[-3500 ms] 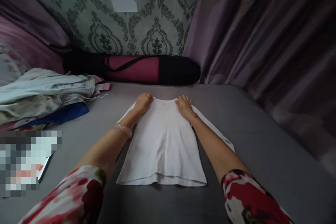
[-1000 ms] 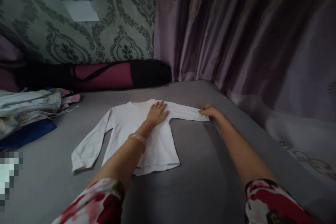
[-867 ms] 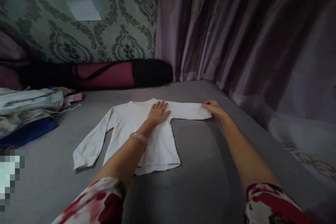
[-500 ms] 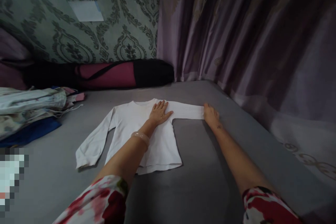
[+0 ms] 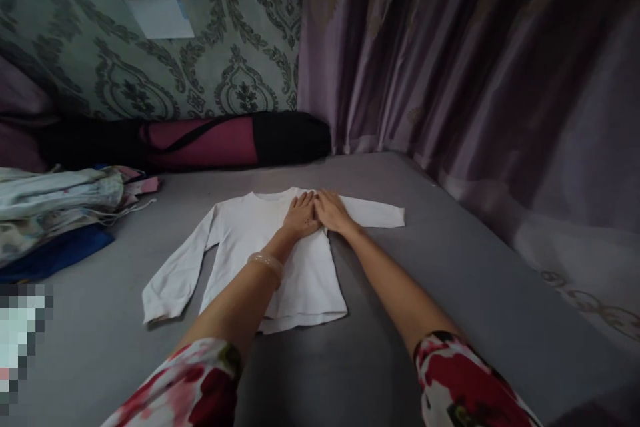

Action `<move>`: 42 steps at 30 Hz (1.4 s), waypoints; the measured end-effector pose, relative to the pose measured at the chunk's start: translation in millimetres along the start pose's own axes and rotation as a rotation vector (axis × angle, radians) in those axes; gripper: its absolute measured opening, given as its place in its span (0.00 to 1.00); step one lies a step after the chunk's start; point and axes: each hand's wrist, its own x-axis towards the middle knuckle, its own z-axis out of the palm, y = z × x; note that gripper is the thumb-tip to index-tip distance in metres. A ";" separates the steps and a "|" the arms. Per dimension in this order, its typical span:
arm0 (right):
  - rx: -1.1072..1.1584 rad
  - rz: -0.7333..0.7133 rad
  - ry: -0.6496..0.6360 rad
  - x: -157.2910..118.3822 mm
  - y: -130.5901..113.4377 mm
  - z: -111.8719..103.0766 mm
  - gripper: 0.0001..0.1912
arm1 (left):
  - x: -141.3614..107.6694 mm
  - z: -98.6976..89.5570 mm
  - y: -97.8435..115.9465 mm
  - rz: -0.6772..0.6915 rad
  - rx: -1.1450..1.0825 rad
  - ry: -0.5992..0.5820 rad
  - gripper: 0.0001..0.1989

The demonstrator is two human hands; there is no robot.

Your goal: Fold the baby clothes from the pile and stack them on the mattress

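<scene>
A white long-sleeved shirt [image 5: 310, 280] lies spread on the grey bed sheet [image 5: 380, 347], neckline away from me. Its right-hand sleeve stretches straight out to the side; the left-hand one slants down toward me. My left hand [image 5: 301, 215] rests flat on the upper chest near the shoulder, fingers extended. Right beside it, my right hand [image 5: 331, 212] lies over the shoulder where the sleeve joins, fingers laid on the cloth and slightly blurred. The two hands touch or nearly touch; neither grips the fabric.
At the left lies a pile of clothes [image 5: 60, 197] with a dark blue piece [image 5: 60, 250] under it. A long black and maroon bag [image 5: 215, 140] runs along the patterned wall. Purple curtains [image 5: 390, 67] hang along the right side. A pixelated patch covers the lower left corner.
My right hand has let go of the sleeve's cuff and moved left along the sleeve to the shoulder. My left hand stays on the chest, its thumb drawn closer in.
</scene>
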 end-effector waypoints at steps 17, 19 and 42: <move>-0.133 0.349 -0.144 -42.0 66.0 -11.5 0.33 | 5.7 6.8 -2.5 -0.021 -0.014 0.015 0.44; -0.177 0.384 -0.122 -53.3 84.1 -21.0 0.32 | 5.7 7.2 -3.0 -0.024 -0.012 0.008 0.46; -0.185 0.425 -0.093 -71.1 148.0 -37.4 0.30 | -151.6 -68.5 -86.0 -0.261 -0.049 0.279 0.23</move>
